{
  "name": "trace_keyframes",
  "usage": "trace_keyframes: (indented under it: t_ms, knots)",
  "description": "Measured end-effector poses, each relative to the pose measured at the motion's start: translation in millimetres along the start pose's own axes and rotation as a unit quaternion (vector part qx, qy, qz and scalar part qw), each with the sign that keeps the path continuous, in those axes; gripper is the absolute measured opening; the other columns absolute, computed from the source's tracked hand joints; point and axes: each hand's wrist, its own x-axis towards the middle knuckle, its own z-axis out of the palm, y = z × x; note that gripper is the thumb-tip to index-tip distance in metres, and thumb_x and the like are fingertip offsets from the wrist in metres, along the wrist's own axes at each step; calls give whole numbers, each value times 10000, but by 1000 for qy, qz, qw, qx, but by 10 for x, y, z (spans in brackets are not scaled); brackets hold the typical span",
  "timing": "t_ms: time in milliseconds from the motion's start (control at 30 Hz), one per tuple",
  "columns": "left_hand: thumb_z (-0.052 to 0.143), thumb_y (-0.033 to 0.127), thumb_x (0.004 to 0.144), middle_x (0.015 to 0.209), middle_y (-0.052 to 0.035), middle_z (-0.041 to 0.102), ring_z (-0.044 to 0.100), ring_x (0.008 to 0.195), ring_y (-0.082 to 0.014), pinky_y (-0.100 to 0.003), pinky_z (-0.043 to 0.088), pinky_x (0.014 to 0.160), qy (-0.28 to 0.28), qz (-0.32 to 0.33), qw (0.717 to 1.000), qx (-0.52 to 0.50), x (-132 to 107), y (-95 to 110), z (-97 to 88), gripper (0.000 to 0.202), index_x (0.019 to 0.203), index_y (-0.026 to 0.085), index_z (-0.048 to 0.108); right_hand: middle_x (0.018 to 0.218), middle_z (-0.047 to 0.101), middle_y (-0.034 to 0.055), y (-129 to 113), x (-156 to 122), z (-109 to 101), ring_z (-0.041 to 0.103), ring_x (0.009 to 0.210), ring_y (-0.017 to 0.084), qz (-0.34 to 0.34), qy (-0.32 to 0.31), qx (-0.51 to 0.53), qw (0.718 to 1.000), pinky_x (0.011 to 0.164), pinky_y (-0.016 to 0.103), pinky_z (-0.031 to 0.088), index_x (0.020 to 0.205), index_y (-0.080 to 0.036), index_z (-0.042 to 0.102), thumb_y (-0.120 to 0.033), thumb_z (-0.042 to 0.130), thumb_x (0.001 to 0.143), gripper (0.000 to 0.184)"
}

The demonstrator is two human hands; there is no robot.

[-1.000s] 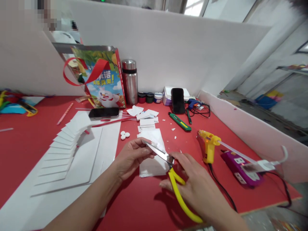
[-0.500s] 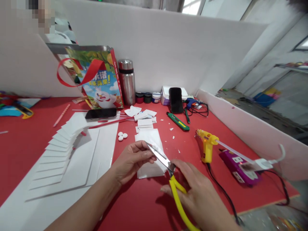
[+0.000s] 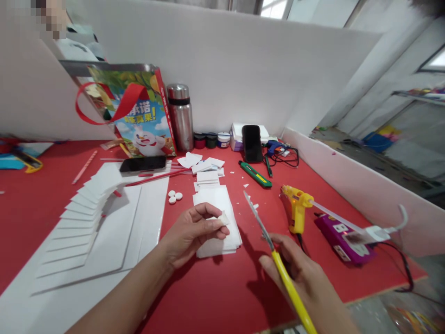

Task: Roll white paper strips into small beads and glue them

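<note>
My left hand pinches a small white piece of paper or card between thumb and fingers. Beneath it lies a stack of white sheets. My right hand holds scissors with yellow handles, their blades pointing up and away over the red table. The blades are apart from the white piece. Several small white scraps lie near the blade tips. Beyond the stack sit smaller white cards in a pile. Three white round discs lie left of the stack.
A curved white stepped model stands on a white board at left. Behind are a phone, gift bag and steel flask. On the right lie a green utility knife, yellow glue gun and purple power strip.
My right hand has drawn the scissors right, away from my left hand, and their blades have come together. An extra white scrap lies near the blade tips. The view has shifted slightly.
</note>
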Motion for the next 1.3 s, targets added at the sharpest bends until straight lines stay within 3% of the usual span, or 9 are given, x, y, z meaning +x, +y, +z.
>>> trace_keyframes:
  t_ms: [67, 233, 467, 667, 867, 1033, 1300]
  knots:
    - [844, 136, 716, 867, -66, 744, 710, 729, -128, -213, 563, 702, 13, 12, 1000, 7, -7, 17, 3, 214, 877, 130, 704, 749, 658, -11, 18, 21, -87, 640, 566, 157, 8, -12, -14, 1000, 504, 225, 525, 1219, -239, 525, -449, 615, 893, 398]
    - [830, 179, 748, 979, -78, 754, 729, 845, -158, -279, 570, 854, 23, 43, 998, 28, -13, 35, -3, 218, 947, 148, 744, 1113, 669, 93, -25, 41, -144, 704, 930, 259, -20, -1, -101, 995, 759, 345, 593, 1281, -257, 498, -491, 779, 733, 658]
    - [847, 178, 705, 914, -60, 737, 688, 855, -165, -292, 554, 828, 69, 111, 988, 84, -3, -13, -20, 227, 910, 160, 754, 1057, 646, 106, -144, 44, 27, 696, 875, 278, -130, 24, -157, 979, 727, 385, 592, 1268, -217, 505, -598, 836, 638, 808]
    - [772, 83, 737, 966, -39, 704, 651, 850, -132, -248, 541, 798, 43, 140, 982, 121, -12, -29, -24, 292, 1002, 194, 719, 1032, 640, 106, -182, 95, 42, 701, 834, 271, -151, 31, -176, 972, 681, 375, 587, 1260, -214, 471, -631, 783, 697, 767]
    - [803, 100, 727, 907, -25, 673, 635, 816, -123, -235, 538, 771, 40, 152, 981, 114, -28, 16, 43, 425, 1115, 187, 652, 1034, 663, 105, -176, 95, 61, 714, 824, 259, -158, 37, -162, 973, 693, 361, 592, 1245, -224, 488, -558, 757, 775, 636]
    - [782, 91, 747, 930, -24, 664, 645, 825, -127, -250, 548, 789, 19, 153, 982, 112, -34, 19, 36, 484, 1193, 196, 627, 988, 680, 97, -177, 110, 39, 718, 792, 237, -174, 42, -165, 970, 658, 331, 586, 1240, -213, 515, -465, 639, 894, 446]
    - [766, 88, 768, 914, -8, 647, 657, 796, -118, -255, 555, 780, 10, 151, 982, 114, -47, 21, 37, 473, 1201, 203, 617, 934, 690, 102, -181, 118, 26, 722, 737, 236, -211, 58, -205, 954, 600, 328, 570, 1232, -171, 511, -413, 556, 949, 375]
